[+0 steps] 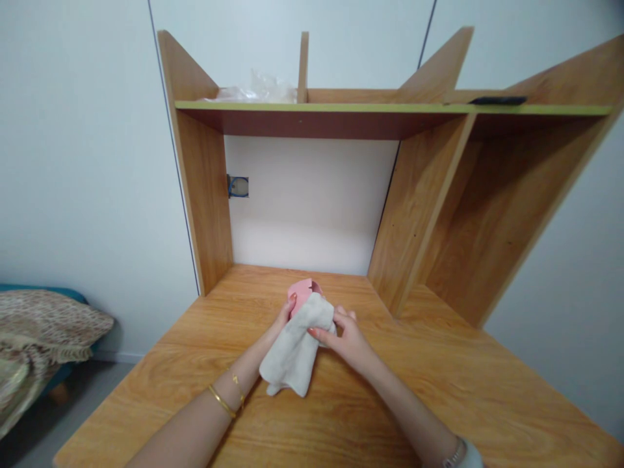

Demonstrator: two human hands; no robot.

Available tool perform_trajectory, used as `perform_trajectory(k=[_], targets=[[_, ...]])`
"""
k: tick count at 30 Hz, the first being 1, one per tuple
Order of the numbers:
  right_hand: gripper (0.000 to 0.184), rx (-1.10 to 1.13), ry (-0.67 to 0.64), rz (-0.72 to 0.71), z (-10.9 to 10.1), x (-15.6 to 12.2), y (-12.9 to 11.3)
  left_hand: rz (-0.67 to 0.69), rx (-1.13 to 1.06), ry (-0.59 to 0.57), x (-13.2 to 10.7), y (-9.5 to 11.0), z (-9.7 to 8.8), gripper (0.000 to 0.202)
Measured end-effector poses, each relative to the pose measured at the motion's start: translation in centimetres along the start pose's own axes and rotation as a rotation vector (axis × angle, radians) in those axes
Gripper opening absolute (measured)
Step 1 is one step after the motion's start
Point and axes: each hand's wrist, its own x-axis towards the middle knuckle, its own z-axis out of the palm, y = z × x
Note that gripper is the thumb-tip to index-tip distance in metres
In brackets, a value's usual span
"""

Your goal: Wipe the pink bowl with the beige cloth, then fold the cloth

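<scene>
A small pink object [303, 290] sits between both hands above the wooden desk [439, 390]. My left hand [284, 316] grips it from the left, mostly hidden under a white cloth [292, 351]. My right hand [344, 338] pinches that cloth and presses it over the pink object, fingers closed. The cloth hangs down toward me over my left wrist and touches the desk.
A wooden hutch [414, 208] with shelves rises at the desk's back. Crumpled clear plastic [258, 91] and a dark flat item [497, 100] lie on the top shelf. A wall socket [238, 186] is at the back left. A bed with a patterned blanket [39, 325] stands far left.
</scene>
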Motion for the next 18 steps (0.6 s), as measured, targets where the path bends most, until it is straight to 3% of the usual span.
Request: perform_trajectory(k=[4, 10, 14, 18], targets=[[0.029, -0.114, -0.044, -0.057, -0.2, -0.1, -0.3, 0.037, -0.035, 0.071, -1.4, 0.5, 1.3, 0.060], [0.027, -0.189, -0.105, -0.112, -0.4, -0.4, -0.6, -0.049, 0.017, 0.112, -2.6, 1.4, 2.2, 0.066], [0.029, -0.133, -0.083, -0.038, -0.3, -0.4, -0.4, -0.110, 0.063, 0.059, -2.8, 1.6, 2.2, 0.075], [0.033, 0.051, 0.001, 0.019, -0.2, 0.0, 0.5, -0.141, 0.123, 0.021, -2.4, 0.9, 0.9, 0.076]])
